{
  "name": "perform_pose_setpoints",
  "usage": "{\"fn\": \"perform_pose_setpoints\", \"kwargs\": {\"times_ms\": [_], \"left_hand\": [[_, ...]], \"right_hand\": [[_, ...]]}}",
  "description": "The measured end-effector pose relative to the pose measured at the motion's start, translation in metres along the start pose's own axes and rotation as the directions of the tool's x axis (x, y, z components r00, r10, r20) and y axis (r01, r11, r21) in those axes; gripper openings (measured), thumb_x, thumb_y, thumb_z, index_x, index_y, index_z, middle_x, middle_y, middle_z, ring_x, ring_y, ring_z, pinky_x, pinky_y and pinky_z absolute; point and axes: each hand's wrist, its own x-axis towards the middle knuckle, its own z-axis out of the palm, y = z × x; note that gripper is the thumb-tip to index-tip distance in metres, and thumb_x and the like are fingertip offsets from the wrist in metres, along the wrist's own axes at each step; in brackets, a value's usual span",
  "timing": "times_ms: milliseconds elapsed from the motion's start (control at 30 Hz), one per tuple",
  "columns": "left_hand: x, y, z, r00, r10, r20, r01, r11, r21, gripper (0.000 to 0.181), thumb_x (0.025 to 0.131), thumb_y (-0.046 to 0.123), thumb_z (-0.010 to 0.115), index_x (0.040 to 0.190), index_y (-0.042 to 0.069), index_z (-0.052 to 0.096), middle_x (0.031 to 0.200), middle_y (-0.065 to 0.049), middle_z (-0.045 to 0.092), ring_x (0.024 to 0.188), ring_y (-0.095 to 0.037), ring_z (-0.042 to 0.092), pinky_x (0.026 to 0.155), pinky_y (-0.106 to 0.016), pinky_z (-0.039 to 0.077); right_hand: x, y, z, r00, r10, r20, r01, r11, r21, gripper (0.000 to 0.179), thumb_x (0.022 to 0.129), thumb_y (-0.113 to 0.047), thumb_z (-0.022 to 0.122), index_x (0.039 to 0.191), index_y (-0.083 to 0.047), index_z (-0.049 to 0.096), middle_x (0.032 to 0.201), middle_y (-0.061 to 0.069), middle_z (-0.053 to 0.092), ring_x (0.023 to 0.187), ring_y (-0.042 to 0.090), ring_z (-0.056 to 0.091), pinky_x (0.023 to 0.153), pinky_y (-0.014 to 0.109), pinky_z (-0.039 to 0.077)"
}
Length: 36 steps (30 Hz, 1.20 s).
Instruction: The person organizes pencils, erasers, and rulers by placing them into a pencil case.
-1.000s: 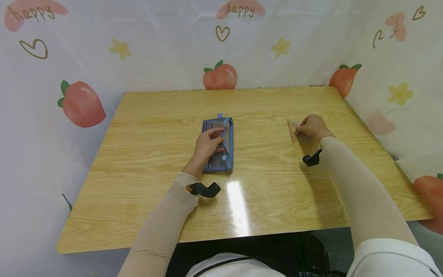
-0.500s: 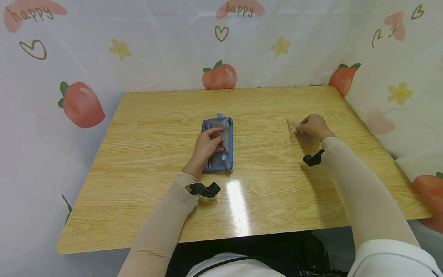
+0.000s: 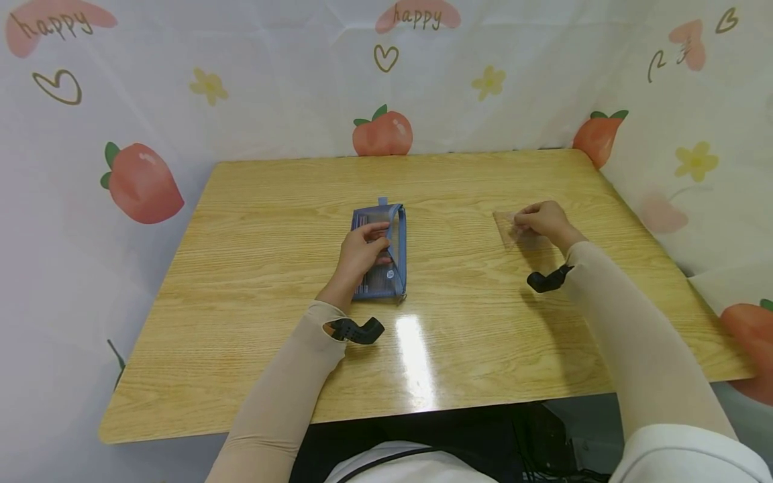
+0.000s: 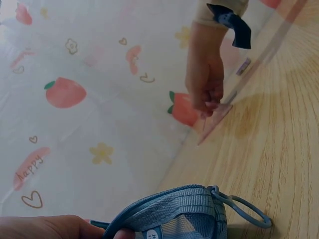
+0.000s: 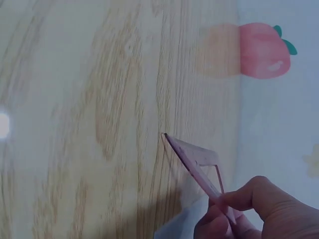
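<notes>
My left hand [image 3: 362, 251] grips the opened edge of a blue mesh zip pencil case [image 3: 379, 285], which lies flat in the middle of the table. Its zip side gapes toward the right. In the left wrist view, the pencil case [image 4: 184, 206] shows a long loop on its zip pull, with my thumb and a fingertip at the fabric. To the right, my right hand [image 3: 546, 221] pinches a clear, pinkish set square [image 3: 504, 229] between thumb and fingers. The right wrist view has the set square [image 5: 200, 179] tilted, its pointed corner close over the wood.
The wooden table [image 3: 272, 221] meets a white printed cloth [image 3: 290, 80] along its back and right side. A pale, see-through sheet-like piece [image 5: 174, 226] shows below the right hand. Bright glare [image 3: 415, 362] lies near the front edge.
The set square has shifted slightly left and turned in my right hand, which has moved only a little. My left hand and the pencil case have stayed in place.
</notes>
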Motion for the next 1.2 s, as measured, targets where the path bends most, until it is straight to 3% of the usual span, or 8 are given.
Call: {"fn": "perform_pose_setpoints", "kwargs": {"times_ms": [67, 200, 333, 533, 767, 1000, 1200], "left_hand": [[0.0, 0.001, 0.0, 1.0, -0.004, 0.006, 0.004, 1.0, -0.004, 0.036, 0.085, 0.002, 0.057, 0.119, 0.012, 0.059, 0.11, -0.009, 0.053, 0.091, -0.028, 0.058, 0.062, -0.031, 0.056], [-0.001, 0.003, -0.001, 0.999, -0.023, 0.023, 0.023, 0.999, -0.022, 0.036, 0.086, 0.001, 0.057, 0.121, 0.011, 0.058, 0.113, -0.011, 0.053, 0.095, -0.031, 0.056, 0.063, -0.032, 0.056], [0.0, 0.004, -0.002, 0.998, -0.038, 0.04, 0.04, 0.999, -0.032, 0.038, 0.086, -0.001, 0.056, 0.122, 0.008, 0.056, 0.117, -0.014, 0.051, 0.098, -0.034, 0.055, 0.067, -0.036, 0.056], [0.0, 0.004, -0.002, 0.999, -0.036, 0.038, 0.037, 0.999, -0.025, 0.038, 0.086, -0.001, 0.056, 0.122, 0.008, 0.056, 0.118, -0.016, 0.051, 0.096, -0.034, 0.056, 0.067, -0.036, 0.056], [-0.001, 0.003, 0.0, 1.0, -0.01, 0.008, 0.01, 1.0, 0.001, 0.035, 0.085, 0.002, 0.057, 0.119, 0.012, 0.059, 0.11, -0.009, 0.054, 0.088, -0.025, 0.059, 0.062, -0.031, 0.056], [0.001, 0.0, 0.001, 1.0, -0.003, -0.005, 0.003, 1.0, 0.016, 0.035, 0.085, 0.002, 0.057, 0.118, 0.012, 0.06, 0.109, -0.009, 0.054, 0.084, -0.023, 0.06, 0.061, -0.03, 0.056], [0.001, 0.0, 0.002, 1.0, -0.003, -0.01, 0.003, 1.0, 0.018, 0.034, 0.084, 0.002, 0.057, 0.117, 0.012, 0.06, 0.107, -0.009, 0.054, 0.082, -0.023, 0.06, 0.061, -0.03, 0.056]], "right_hand": [[0.0, -0.001, 0.002, 1.0, 0.014, 0.019, -0.016, 0.993, 0.119, 0.041, 0.089, -0.02, 0.055, 0.116, 0.011, 0.051, 0.078, 0.001, 0.064, 0.07, 0.012, 0.06, 0.067, 0.028, 0.054], [0.0, -0.002, 0.008, 0.997, 0.009, 0.071, -0.031, 0.95, 0.31, 0.045, 0.09, -0.017, 0.054, 0.122, 0.013, 0.045, 0.08, 0.0, 0.065, 0.068, 0.009, 0.06, 0.066, 0.027, 0.055], [-0.001, -0.006, 0.015, 0.994, -0.005, 0.113, -0.042, 0.913, 0.405, 0.046, 0.091, -0.015, 0.054, 0.124, 0.014, 0.043, 0.082, 0.001, 0.065, 0.069, 0.009, 0.061, 0.069, 0.027, 0.055], [-0.007, -0.015, 0.024, 0.979, -0.003, 0.205, -0.116, 0.817, 0.565, 0.049, 0.091, -0.008, 0.051, 0.129, 0.016, 0.033, 0.084, 0.005, 0.066, 0.072, 0.013, 0.062, 0.074, 0.03, 0.054], [-0.016, -0.021, 0.036, 0.963, -0.033, 0.268, -0.147, 0.767, 0.624, 0.045, 0.091, -0.002, 0.05, 0.129, 0.015, 0.034, 0.092, 0.009, 0.065, 0.077, 0.016, 0.062, 0.075, 0.028, 0.053], [-0.018, -0.021, 0.049, 0.96, -0.063, 0.271, -0.148, 0.708, 0.691, 0.044, 0.09, 0.0, 0.051, 0.128, 0.015, 0.036, 0.095, 0.012, 0.064, 0.075, 0.016, 0.062, 0.079, 0.031, 0.052], [-0.025, -0.024, 0.059, 0.952, -0.082, 0.294, -0.156, 0.696, 0.7, 0.044, 0.089, 0.002, 0.05, 0.128, 0.016, 0.035, 0.095, 0.012, 0.06, 0.076, 0.016, 0.062, 0.081, 0.03, 0.051]]}}
